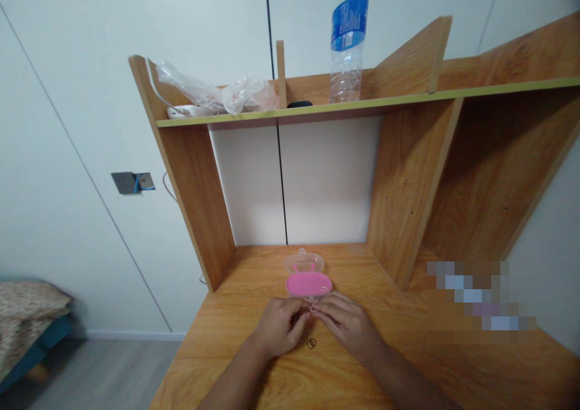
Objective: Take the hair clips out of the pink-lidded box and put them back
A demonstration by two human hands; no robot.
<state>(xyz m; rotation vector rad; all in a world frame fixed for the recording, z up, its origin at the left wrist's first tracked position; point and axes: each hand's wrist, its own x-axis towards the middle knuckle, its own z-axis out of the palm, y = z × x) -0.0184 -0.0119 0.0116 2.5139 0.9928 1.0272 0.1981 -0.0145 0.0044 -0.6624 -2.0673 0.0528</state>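
My left hand (283, 325) and my right hand (348, 320) meet over the wooden desk, fingertips pinched close together. Between them is a small pale pink ring (312, 308), which looks like a little hair tie; the fingers partly cover it. Just beyond my fingers stands a small oval pink case (308, 284) with its clear lid (304, 263) tipped back. One small pale ring (323, 289) shows at the right side of the case. On the desk below my hands lie a couple of thin dark rings (312, 343), like small hair ties, overlapping.
The desk (244, 374) carries a wooden shelf unit (403, 186) at its back. On the upper shelf stand a water bottle (348, 35) and a crumpled plastic bag (244, 95). A blurred-out item (480, 301) lies at the right. A bed corner (31, 313) shows at far left.
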